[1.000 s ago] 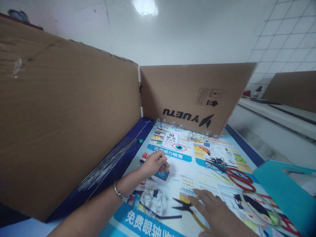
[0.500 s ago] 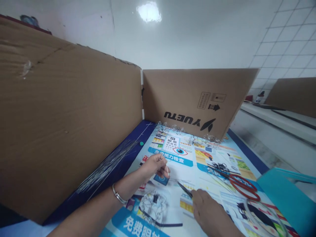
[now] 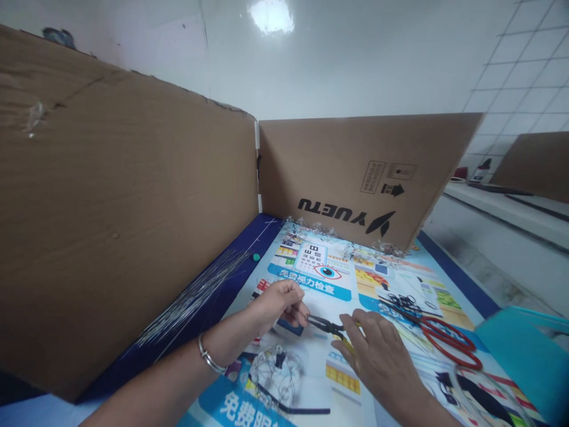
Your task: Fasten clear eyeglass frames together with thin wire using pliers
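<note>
My left hand [image 3: 278, 303] pinches a thin short wire piece between thumb and fingers, low over the printed poster [image 3: 391, 284]; a metal bangle sits on that wrist. My right hand [image 3: 382, 356] grips small pliers [image 3: 326, 325] whose dark jaws point left and meet the left fingertips. The wire itself is mostly hidden by the fingers. A wire-and-bead frame with a black clip [image 3: 275, 370] lies just below the left hand.
Cardboard walls [image 3: 124, 225] stand on the left and at the back [image 3: 355, 172]. A bundle of thin straight wires [image 3: 195, 299] lies along the left wall. Red-handled scissors [image 3: 447, 338] and small black rings [image 3: 402, 299] lie to the right, next to a teal container [image 3: 524, 350].
My right hand picked the pliers up off the poster and brought their jaws left to the wire in my left hand. The left hand barely shifted.
</note>
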A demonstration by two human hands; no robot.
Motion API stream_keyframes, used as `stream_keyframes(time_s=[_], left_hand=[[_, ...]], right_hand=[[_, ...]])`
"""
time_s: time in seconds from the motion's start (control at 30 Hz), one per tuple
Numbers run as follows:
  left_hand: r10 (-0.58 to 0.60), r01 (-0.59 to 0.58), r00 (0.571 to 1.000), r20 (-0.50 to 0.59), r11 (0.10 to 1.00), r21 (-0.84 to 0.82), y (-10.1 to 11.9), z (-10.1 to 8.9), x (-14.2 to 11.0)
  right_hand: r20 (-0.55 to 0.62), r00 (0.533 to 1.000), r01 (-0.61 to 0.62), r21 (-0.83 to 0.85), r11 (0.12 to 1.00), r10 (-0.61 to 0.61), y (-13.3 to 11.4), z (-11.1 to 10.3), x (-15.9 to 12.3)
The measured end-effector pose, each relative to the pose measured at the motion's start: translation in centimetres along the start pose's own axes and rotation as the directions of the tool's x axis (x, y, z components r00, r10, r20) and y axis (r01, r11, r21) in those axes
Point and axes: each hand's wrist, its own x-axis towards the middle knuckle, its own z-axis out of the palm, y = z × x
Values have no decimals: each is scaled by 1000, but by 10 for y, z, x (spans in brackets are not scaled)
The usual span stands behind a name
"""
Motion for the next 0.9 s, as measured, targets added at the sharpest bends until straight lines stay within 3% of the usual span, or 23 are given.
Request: stream_keyframes(time_s=[0.27, 0.5, 0.9], left_hand=[[-31, 33, 999, 43, 999, -40, -5, -3, 2], [-62, 65, 997, 54, 996, -55, -1, 4, -2], [-117, 123, 990, 73, 989, -86, -7, 5, -1]], right_hand=[[-78, 995, 55, -17, 998, -56, 3, -4, -1], [-19, 992, 125, -65, 990, -126, 4, -11, 2], [-57, 973, 216, -100, 971, -222, 8, -15, 1]])
